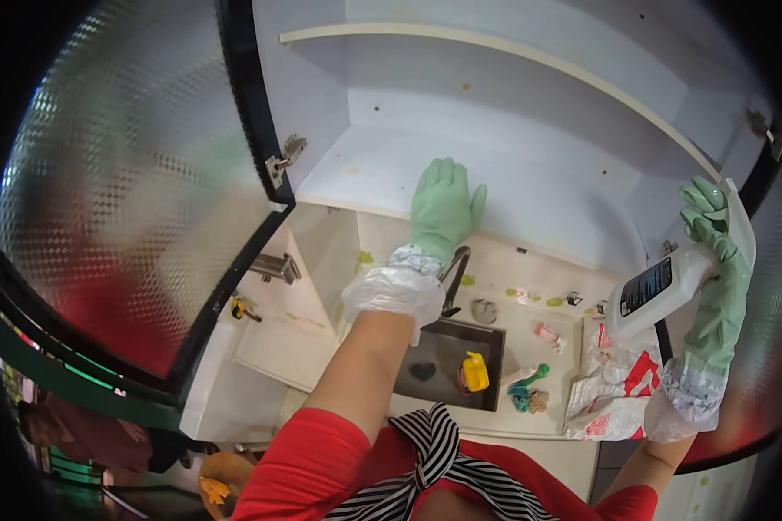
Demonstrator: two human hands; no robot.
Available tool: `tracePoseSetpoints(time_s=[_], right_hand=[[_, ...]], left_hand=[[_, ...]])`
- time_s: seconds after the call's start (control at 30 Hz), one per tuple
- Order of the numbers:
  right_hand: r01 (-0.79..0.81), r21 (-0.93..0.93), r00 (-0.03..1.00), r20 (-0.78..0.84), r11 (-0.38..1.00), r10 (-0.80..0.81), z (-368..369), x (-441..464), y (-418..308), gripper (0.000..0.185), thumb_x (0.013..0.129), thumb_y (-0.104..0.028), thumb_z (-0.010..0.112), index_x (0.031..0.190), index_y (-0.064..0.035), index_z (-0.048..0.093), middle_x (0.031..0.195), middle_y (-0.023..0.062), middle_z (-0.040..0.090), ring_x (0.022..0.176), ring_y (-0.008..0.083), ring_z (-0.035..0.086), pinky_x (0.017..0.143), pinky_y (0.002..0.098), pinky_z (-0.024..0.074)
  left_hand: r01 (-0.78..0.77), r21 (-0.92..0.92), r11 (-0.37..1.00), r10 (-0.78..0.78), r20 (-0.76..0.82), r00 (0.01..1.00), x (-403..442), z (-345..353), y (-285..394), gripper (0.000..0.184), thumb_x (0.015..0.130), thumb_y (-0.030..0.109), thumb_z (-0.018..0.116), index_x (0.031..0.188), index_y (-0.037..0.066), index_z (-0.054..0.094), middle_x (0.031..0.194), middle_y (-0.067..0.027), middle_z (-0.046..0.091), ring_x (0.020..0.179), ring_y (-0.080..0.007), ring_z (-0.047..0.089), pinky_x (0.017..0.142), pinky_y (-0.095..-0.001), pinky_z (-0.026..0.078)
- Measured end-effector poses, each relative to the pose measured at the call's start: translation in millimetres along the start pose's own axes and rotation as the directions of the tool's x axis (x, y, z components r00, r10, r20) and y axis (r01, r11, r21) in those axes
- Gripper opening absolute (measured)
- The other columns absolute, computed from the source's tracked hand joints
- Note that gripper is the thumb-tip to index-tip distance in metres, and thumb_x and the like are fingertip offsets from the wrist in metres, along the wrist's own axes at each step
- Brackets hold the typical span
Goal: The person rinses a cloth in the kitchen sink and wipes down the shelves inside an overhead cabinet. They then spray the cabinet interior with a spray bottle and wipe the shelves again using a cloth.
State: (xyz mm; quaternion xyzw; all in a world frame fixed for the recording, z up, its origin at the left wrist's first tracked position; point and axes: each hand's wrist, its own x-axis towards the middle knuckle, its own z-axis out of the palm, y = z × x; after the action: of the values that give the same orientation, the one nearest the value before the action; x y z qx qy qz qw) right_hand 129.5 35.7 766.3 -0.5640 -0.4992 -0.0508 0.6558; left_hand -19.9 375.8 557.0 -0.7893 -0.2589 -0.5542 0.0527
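Should its curled green-gloved grip slip, the right hand (708, 224) could drop the tilted white plastic bottle with a dark label (653, 293), at right, while the flat green-gloved left hand (444, 207), thumb apart, meets the pale cabinet shelf (539, 204).

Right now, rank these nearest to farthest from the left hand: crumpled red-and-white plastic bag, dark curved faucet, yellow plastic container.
From the left hand, head view:
1. Dark faucet, just below
2. Yellow container, in the sink
3. Crumpled bag, lower right
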Motion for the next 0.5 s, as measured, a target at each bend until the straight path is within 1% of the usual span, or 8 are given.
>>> tracePoseSetpoints(time_s=[0.1,0.2,0.23,0.27,0.33,0.4,0.43,0.5], right_hand=[[-0.008,0.0,0.998,0.059,1.0,0.007,-30.0,20.4,32.1,0.069,0.097,-0.008,0.06,0.162,0.0102,0.046,0.149,0.0261,0.065,0.133,0.0331,0.068,0.115,0.0388,0.0519],[-0.001,0.039,1.0,0.031,0.999,0.0,-35.1,27.6,43.0,0.07,0.098,-0.007,0.061,0.163,0.0103,0.044,0.15,0.0274,0.065,0.133,0.034,0.069,0.115,0.039,0.0525],[0.005,0.049,0.999,0.049,0.999,-0.008,-39.9,28.9,45.2,0.071,0.097,-0.006,0.064,0.163,0.0104,0.043,0.148,0.0284,0.066,0.13,0.0352,0.071,0.115,0.0399,0.0524],[-0.022,0.002,1.0,-0.007,1.0,0.022,-33.0,29.1,40.6,0.073,0.095,-0.002,0.066,0.163,0.0112,0.043,0.146,0.0298,0.067,0.127,0.0362,0.072,0.113,0.0399,0.0541],[-0.02,0.01,1.0,-0.018,1.0,0.02,-36.5,33.1,46.7,0.074,0.093,0.002,0.065,0.163,0.0123,0.042,0.146,0.0312,0.066,0.128,0.0373,0.072,0.111,0.0409,0.0565],[0.015,0.012,0.999,-0.032,1.0,-0.014,-30.9,28.0,45.9,0.074,0.093,0.003,0.063,0.163,0.0128,0.041,0.146,0.0317,0.066,0.129,0.0383,0.071,0.11,0.0422,0.0576],[0.029,0.019,0.999,-0.034,0.999,-0.028,-28.1,25.6,46.4,0.074,0.093,0.004,0.062,0.163,0.013,0.041,0.146,0.032,0.066,0.13,0.0388,0.071,0.11,0.0428,0.0582],[0.01,-0.037,0.999,-0.046,0.999,-0.011,-27.0,27.2,51.3,0.073,0.095,-0.002,0.06,0.164,0.0128,0.04,0.148,0.0314,0.065,0.132,0.0391,0.07,0.113,0.0426,0.0562]], left_hand=[[-0.011,-0.028,1.0,0.01,-0.031,0.999,-1.7,-0.6,0.1,0.029,0.097,0.03,0.072,0.104,0.002,0.066,0.103,-0.0187,0.065,0.104,-0.0428,0.064,0.094,-0.0532,0.055],[-0.083,0.006,0.997,0.083,-0.12,0.989,-2.1,9.2,-5.6,0.027,0.098,0.028,0.071,0.102,0.002,0.066,0.101,-0.0187,0.064,0.102,-0.0421,0.063,0.094,-0.0534,0.054],[-0.077,0.017,0.997,0.078,-0.081,0.994,-5.7,12.7,-3.0,0.026,0.099,0.027,0.07,0.102,0.002,0.066,0.101,-0.0189,0.064,0.102,-0.0421,0.063,0.094,-0.0533,0.054],[-0.075,0.024,0.997,0.076,-0.045,0.996,-5.2,10.4,-3.6,0.026,0.099,0.027,0.07,0.102,0.001,0.066,0.101,-0.0192,0.064,0.101,-0.042,0.063,0.094,-0.0533,0.053],[-0.07,0.028,0.997,0.069,0.026,0.997,-1.4,7.0,-0.7,0.026,0.1,0.027,0.069,0.102,0.001,0.066,0.101,-0.0195,0.064,0.101,-0.0417,0.063,0.094,-0.053,0.053],[-0.053,0.04,0.998,0.049,0.101,0.994,-0.6,1.3,2.7,0.026,0.101,0.027,0.068,0.103,0.002,0.066,0.102,-0.0196,0.064,0.101,-0.0413,0.063,0.094,-0.0523,0.053],[-0.055,0.04,0.998,0.05,0.11,0.993,-1.5,-0.4,4.2,0.025,0.101,0.027,0.068,0.104,0.002,0.066,0.104,-0.0195,0.064,0.103,-0.0408,0.063,0.095,-0.0523,0.052],[-0.06,0.055,0.997,0.053,0.125,0.991,1.1,-2.7,4.3,0.025,0.101,0.028,0.068,0.105,0.002,0.066,0.107,-0.0192,0.065,0.106,-0.0398,0.063,0.096,-0.0522,0.052]])
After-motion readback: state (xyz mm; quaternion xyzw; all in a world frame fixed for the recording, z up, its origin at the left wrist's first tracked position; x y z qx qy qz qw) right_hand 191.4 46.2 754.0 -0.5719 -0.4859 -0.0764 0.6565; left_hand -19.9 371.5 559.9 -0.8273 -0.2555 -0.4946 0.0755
